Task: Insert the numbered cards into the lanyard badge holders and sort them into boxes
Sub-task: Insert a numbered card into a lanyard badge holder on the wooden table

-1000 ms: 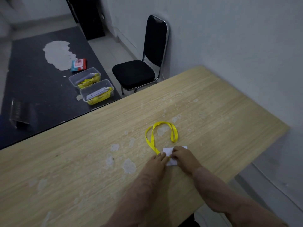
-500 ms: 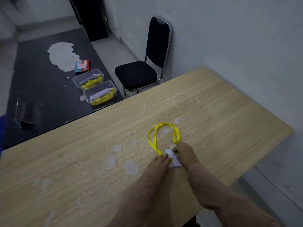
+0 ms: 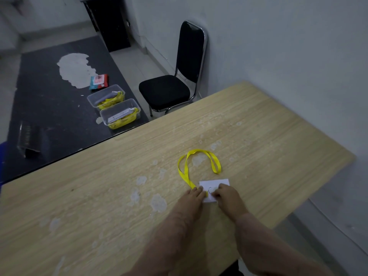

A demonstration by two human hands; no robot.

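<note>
Yellow fabric lanyard [image 3: 199, 150] and white paper card [image 3: 211, 185] lie under both hands on the pale wooden table [image 3: 258, 136].
The left hand [image 3: 194, 198] has straight fingers set together, their tips pressing the strap's end at the card's left edge. The right hand [image 3: 225, 194] has bent fingers on the card's near side; whether they pinch or only press cannot be told. Two clear plastic boxes [image 3: 102, 117] sit on the dark floor mat [image 3: 59, 116].

Bare from fingertips to the lower edge of view: left hand [image 3: 194, 198], right hand [image 3: 227, 196], left forearm [image 3: 175, 232] and right forearm [image 3: 258, 240]. Faint lengthwise streaks along the left forearm, hair or veins, too dim to tell. Between the forearms, at the bottom edge, a dark patch [image 3: 236, 268], perhaps clothing.
</note>
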